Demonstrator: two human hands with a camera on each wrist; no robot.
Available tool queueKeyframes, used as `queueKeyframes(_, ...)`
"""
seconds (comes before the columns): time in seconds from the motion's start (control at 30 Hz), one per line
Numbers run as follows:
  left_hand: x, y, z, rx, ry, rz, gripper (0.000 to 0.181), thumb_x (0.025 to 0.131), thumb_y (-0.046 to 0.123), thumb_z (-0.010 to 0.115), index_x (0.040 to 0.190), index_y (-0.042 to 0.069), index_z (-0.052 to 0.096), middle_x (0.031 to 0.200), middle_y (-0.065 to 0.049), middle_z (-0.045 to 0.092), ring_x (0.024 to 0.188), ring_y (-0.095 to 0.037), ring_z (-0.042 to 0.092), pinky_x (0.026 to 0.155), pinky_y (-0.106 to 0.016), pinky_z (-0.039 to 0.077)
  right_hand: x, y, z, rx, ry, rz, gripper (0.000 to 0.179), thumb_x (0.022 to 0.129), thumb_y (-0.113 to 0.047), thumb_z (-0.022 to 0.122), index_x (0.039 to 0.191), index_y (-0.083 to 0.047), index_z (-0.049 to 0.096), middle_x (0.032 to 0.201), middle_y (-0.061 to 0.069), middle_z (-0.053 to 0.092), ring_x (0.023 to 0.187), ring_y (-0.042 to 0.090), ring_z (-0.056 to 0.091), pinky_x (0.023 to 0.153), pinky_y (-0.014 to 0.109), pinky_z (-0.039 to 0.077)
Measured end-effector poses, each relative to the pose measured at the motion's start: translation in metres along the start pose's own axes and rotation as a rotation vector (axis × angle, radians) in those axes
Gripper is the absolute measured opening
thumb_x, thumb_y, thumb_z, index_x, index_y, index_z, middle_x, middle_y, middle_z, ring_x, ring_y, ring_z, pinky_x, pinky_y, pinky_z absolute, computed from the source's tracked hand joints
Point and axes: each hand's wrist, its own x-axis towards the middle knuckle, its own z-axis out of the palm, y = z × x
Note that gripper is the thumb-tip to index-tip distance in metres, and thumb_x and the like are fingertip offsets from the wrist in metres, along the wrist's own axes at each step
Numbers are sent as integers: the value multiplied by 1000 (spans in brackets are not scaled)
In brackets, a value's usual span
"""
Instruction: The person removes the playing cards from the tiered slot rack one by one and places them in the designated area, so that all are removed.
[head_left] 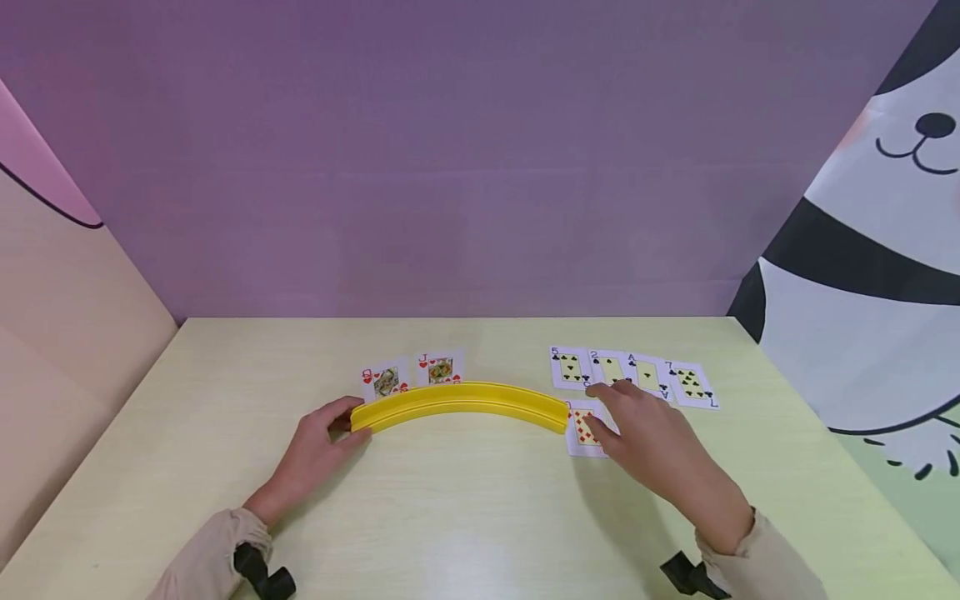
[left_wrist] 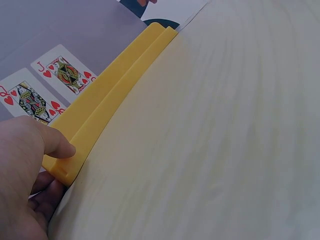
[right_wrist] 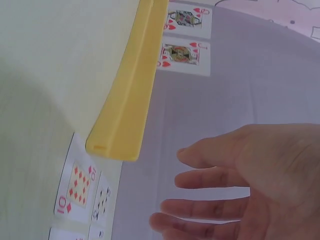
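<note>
A long yellow curved card holder (head_left: 465, 398) spans the space between the hands. My left hand (head_left: 313, 450) grips its left end, thumb on the front face and fingers behind, as the left wrist view shows. The queen of hearts (left_wrist: 33, 103) and jack of hearts (left_wrist: 66, 71) stand up along the holder's left part, faces toward me, lower edges hidden by it. Beyond the holder's right end my right hand (head_left: 660, 446) hovers with spread fingers and holds nothing. Beneath it lies the ten of diamonds (head_left: 582, 446), face up and partly covered.
Behind the right hand a row of black-suit cards lies face up: a five (head_left: 570, 367), a two (head_left: 609, 367), an ace (head_left: 647, 373) and a seven (head_left: 692, 385). Another card (right_wrist: 65, 234) shows partly beside the ten. The pale table (head_left: 450, 508) ends at a purple wall.
</note>
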Motion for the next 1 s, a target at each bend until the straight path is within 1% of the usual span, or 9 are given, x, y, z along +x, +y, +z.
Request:
queueKeyframes(0.03,0,0,0,-2,0,-1,38,90,8,73,127,4,63,118,-8,66,98,-21,60,89,-34,54,1,-2,1,-1,12,-12,33,87,-15,74,118,-5,67,101,13,68,72,22,61,61,38,53)
queueKeyframes(0.13,0,0,0,-14,1,1,37,90,7,73,126,4,64,118,-9,66,98,-21,61,89,-34,54,4,-7,5,6,23,-29,30,87,-14,74,115,-5,68,99,11,68,68,19,58,57,33,50)
queueKeyframes(0.27,0,1,1,-33,-7,3,37,90,7,72,126,4,64,118,-9,66,99,-21,62,90,-33,54,9,-15,7,19,5,-32,30,87,-14,75,116,-6,68,101,11,68,68,16,56,55,27,48)
queueKeyframes(0.37,-1,2,2,-39,-11,-1,37,90,6,72,126,3,63,118,-10,66,99,-21,62,89,-32,54,13,-22,8,25,1,-45,32,87,-14,75,117,-6,68,104,11,68,69,14,56,55,25,47)
queueKeyframes(0.5,-1,3,3,-37,-10,4,37,90,5,72,126,3,64,118,-10,66,99,-21,63,89,-33,54,20,-32,10,29,0,-75,32,87,-14,76,116,-5,68,103,10,68,67,13,53,54,23,45)
queueKeyframes(0.73,-1,1,3,-24,-6,10,38,89,7,73,126,4,64,118,-9,66,99,-21,62,90,-34,54,35,-52,12,37,-10,-95,31,88,-17,75,117,-8,68,103,7,67,74,16,57,57,24,47)
queueKeyframes(0.87,-1,2,2,-18,-5,6,38,89,6,73,126,4,64,118,-9,66,99,-21,61,90,-36,54,44,-65,10,55,3,-121,31,89,-17,74,118,-9,68,104,6,67,77,18,60,59,26,49)
queueKeyframes(1.0,0,3,3,-16,-1,8,39,89,5,73,126,3,64,118,-10,66,98,-21,61,90,-36,54,51,-78,7,83,20,-150,30,90,-18,73,118,-9,68,105,5,67,81,18,61,64,29,51)
